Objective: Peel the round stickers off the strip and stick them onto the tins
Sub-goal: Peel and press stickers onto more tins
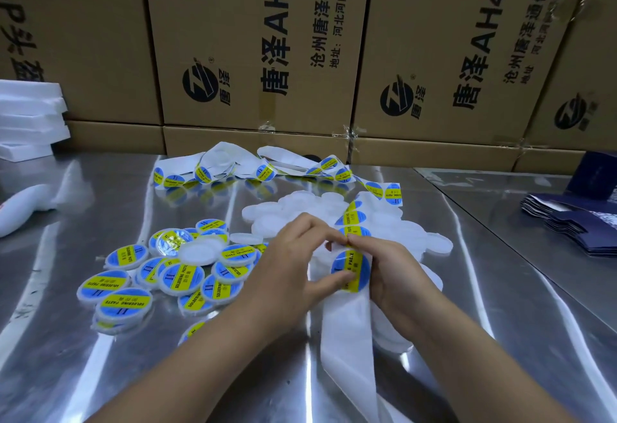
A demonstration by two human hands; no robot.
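Observation:
A white backing strip (347, 332) runs from the far tangle (267, 165) down past my hands to the table's near edge. A round blue-and-yellow sticker (350, 269) sits on the strip between my hands. My left hand (293, 265) pinches the sticker's near edge with thumb and fingertips. My right hand (390, 275) grips the strip beside the sticker from the right. Several labelled white tins (180, 275) lie piled at the left. Plain white tins (430, 242) lie behind and under my hands.
The metal table (100, 372) is shiny and reflective. Cardboard cartons (253, 55) wall off the back. White foam slabs (30, 118) stack at the far left, a white object (20, 209) below them. Dark blue folded cartons (574, 225) lie at the right.

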